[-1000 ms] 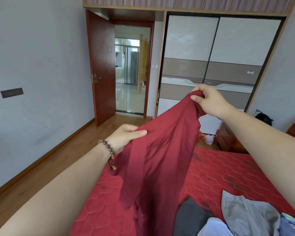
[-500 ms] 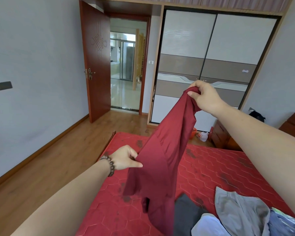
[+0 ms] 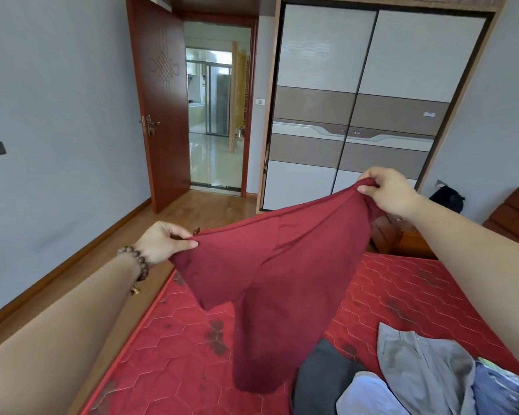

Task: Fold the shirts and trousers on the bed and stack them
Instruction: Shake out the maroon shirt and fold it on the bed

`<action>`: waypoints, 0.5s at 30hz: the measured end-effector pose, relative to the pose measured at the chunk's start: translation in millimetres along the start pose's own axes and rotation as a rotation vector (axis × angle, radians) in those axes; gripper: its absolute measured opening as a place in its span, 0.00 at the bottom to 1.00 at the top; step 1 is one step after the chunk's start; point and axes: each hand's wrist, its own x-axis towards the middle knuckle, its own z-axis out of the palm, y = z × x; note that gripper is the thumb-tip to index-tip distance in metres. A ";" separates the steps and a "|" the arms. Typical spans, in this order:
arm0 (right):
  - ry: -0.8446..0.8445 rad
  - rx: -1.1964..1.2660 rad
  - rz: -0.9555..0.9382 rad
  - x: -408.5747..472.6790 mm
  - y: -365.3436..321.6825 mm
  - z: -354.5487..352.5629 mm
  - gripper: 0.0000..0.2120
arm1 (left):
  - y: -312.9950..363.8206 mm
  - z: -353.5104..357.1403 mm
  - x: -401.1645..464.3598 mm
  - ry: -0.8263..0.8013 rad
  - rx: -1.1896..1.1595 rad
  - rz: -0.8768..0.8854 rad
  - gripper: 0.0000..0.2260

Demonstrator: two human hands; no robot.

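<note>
red bed (image 3: 402, 295) bears a heap of clothes (image 3: 417, 375).

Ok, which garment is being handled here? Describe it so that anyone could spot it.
Above the red mattress, the dark red garment hangs spread between the left hand and the right hand. The other clothes, a grey garment among them, lie heaped on the mattress.

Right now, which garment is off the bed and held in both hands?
The dark red garment, pinched by the left hand and right hand; the others lie on the bed.
</note>
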 end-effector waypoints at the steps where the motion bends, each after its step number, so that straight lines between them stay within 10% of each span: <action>1: -0.013 0.027 0.007 2.1 3.1 2.6 0.04 | -0.8 -1.2 4.3 0.027 -0.012 0.011 0.02; 15: -0.159 0.450 0.255 80.3 66.0 72.2 0.06 | -39.3 -10.5 100.2 0.015 -0.012 -0.126 0.05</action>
